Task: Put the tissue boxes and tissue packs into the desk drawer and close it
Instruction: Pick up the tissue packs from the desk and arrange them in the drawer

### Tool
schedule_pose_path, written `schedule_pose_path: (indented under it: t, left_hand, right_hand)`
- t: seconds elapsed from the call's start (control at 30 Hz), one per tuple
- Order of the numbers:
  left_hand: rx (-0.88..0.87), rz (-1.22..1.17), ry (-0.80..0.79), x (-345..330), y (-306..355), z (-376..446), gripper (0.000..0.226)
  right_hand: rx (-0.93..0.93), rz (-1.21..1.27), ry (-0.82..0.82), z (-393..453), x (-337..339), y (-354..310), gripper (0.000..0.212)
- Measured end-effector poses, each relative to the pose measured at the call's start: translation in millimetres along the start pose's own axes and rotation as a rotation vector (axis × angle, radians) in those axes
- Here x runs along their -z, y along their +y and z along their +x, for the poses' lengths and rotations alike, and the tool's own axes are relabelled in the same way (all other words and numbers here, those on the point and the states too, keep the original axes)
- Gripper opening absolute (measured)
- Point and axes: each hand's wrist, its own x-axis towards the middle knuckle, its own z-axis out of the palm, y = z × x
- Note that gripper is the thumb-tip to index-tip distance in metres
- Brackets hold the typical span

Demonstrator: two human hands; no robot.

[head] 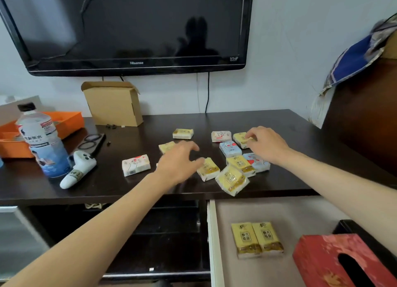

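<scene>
Several small tissue packs lie scattered on the dark desk (279, 123): yellow ones (183, 133), pink ones (135, 164) and blue ones (230, 148). My right hand (267, 144) reaches to the back right and pinches the edge of a yellow tissue pack (240, 138) that still rests on the desk. My left hand (179, 161) hovers with spread fingers between a yellow pack (165, 147) and another yellow pack (209, 170), holding nothing. The drawer (212, 233) below the desk at the right is pulled out; two yellow packs (256, 239) and a red tissue box (322, 256) lie inside.
At the left of the desk stand a water bottle (44, 140), a white controller (78, 170), glasses (92, 141) and an orange tray (68, 121). A cardboard box (113, 104) leans at the back under the wall television (133, 28). A dark headboard (365, 119) rises at the right.
</scene>
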Motion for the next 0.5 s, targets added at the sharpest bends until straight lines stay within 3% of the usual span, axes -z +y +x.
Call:
schedule_pose_path:
  t: [0.13, 0.23, 0.33, 0.4, 0.5]
  left_hand:
    - [-0.043, 0.227, -0.298, -17, 15, 21, 0.056]
    - [0.009, 0.184, -0.402, -21, 9, 30, 0.052]
    - [0.053, 0.016, -0.393, -14, 3, 42, 0.046]
    - [0.116, -0.052, -0.284, -6, -9, 57, 0.034]
    - [0.193, 0.137, -0.172, 0, -38, 82, 0.026]
  right_hand:
    - [-0.08, 0.012, -0.11, 41, -6, 17, 0.036]
    - [-0.143, 0.1, -0.165, 68, -11, 23, 0.035]
    - [-0.17, 0.124, -0.204, 89, -24, 26, 0.031]
    - [-0.172, 0.071, -0.238, 96, -34, 27, 0.03]
    - [-0.172, -0.034, -0.216, 100, -43, 28, 0.034]
